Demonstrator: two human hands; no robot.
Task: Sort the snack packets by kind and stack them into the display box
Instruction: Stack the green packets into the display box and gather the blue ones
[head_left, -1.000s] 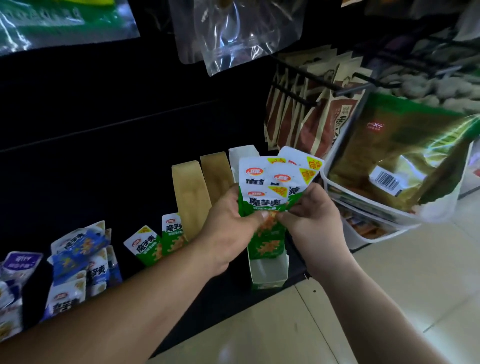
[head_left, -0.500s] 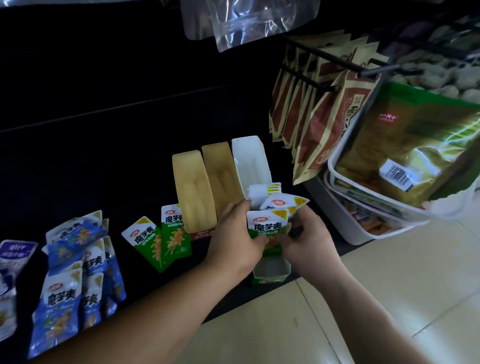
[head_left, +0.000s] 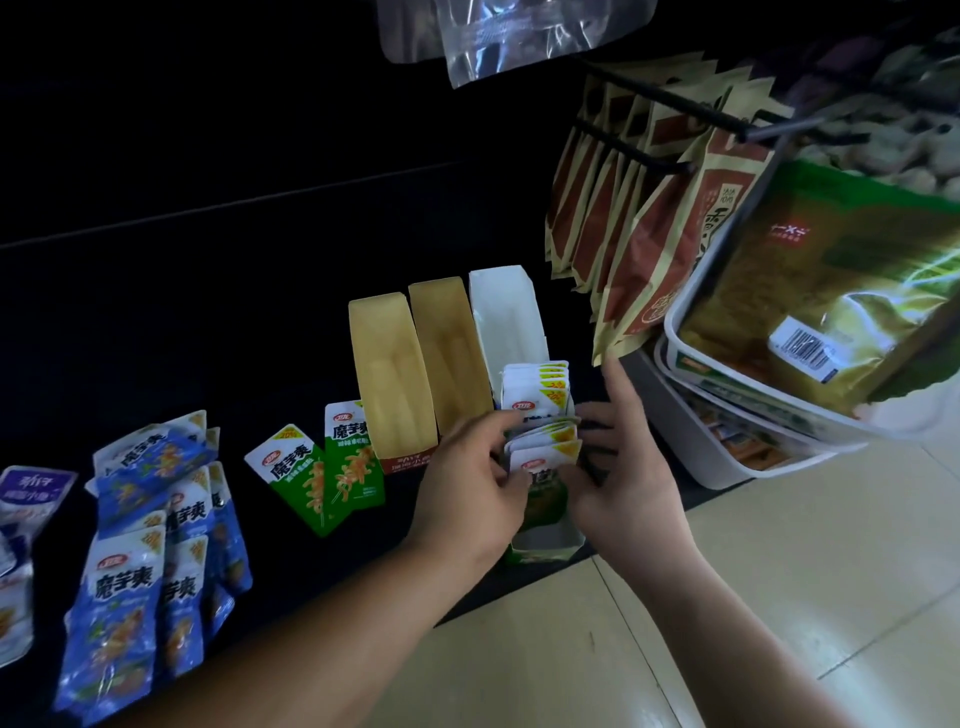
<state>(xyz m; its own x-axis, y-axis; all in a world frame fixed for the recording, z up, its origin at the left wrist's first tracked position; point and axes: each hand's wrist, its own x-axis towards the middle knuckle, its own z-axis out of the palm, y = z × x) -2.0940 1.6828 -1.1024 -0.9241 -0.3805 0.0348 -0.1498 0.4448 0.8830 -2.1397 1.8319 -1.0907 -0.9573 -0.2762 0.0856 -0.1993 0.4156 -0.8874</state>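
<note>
The left hand (head_left: 467, 483) sits at the centre of the frame, its fingers curled against the left edges of the green packets (head_left: 540, 415) and gripping the front ones of the row. The right hand (head_left: 623, 483) faces it from the other side. Its thumb and lower fingers curl in on the right edges of the same packets, while its forefinger points straight up and touches nothing. The packets stand upright, one behind another, inside the display box (head_left: 540, 548), whose low front wall shows just below the hands and whose white back flap rises behind.

Left of that box stand two tan boxes (head_left: 389, 379) side by side, both holding nothing. Further left, two loose green packets (head_left: 322, 478) lie flat on the black shelf (head_left: 208, 312), overlapping each other. At lower left lies a heap of blue packets (head_left: 150, 519), and a purple packet (head_left: 31, 493) lies at the frame's left edge. At right, brown pouches (head_left: 649, 218) hang on hooks above a white tub (head_left: 727, 395) that carries a large green and gold bag (head_left: 831, 291). Pale floor tiles (head_left: 779, 571) fill the lower right.
</note>
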